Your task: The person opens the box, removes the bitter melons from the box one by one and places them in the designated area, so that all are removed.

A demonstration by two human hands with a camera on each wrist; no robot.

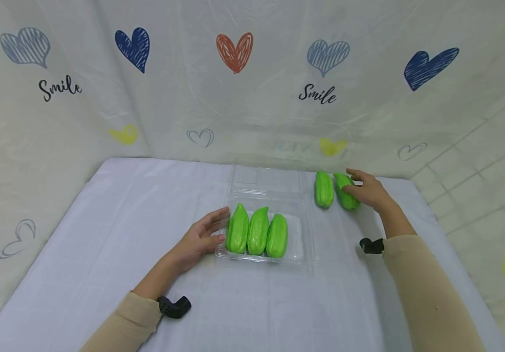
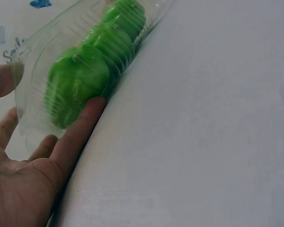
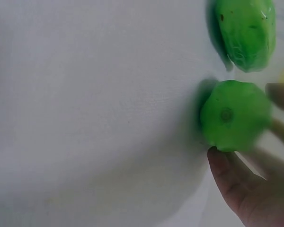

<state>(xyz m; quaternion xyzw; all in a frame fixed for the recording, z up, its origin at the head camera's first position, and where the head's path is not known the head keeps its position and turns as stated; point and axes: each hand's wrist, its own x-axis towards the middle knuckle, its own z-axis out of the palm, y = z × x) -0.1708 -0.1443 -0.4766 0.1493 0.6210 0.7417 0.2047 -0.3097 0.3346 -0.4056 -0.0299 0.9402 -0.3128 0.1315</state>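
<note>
The left hand [image 1: 201, 239] rests with thumb and fingers spread, fairly straight, against the left wall of a clear plastic clamshell [image 1: 295, 234], touching it without closing round it. Inside, just right of those fingertips, three green ridged gourds [image 1: 258, 231] stand side by side, long axes pointing away from the person; the clamshell's lid [image 1: 267, 181] lies folded back beyond them. Farther off and to the right, the right hand [image 1: 368, 191] curls thumb and fingers round the outer gourd [image 1: 345, 194], whose far end leans left; the clamshell is leftward and nearer the person from these fingers. Whether that gourd is lifted, I cannot tell. Just left of the right thumb lies the loose gourd [image 1: 324, 189]. The right wrist view shows the outer gourd's round end scar, which the head view misses.
</note>
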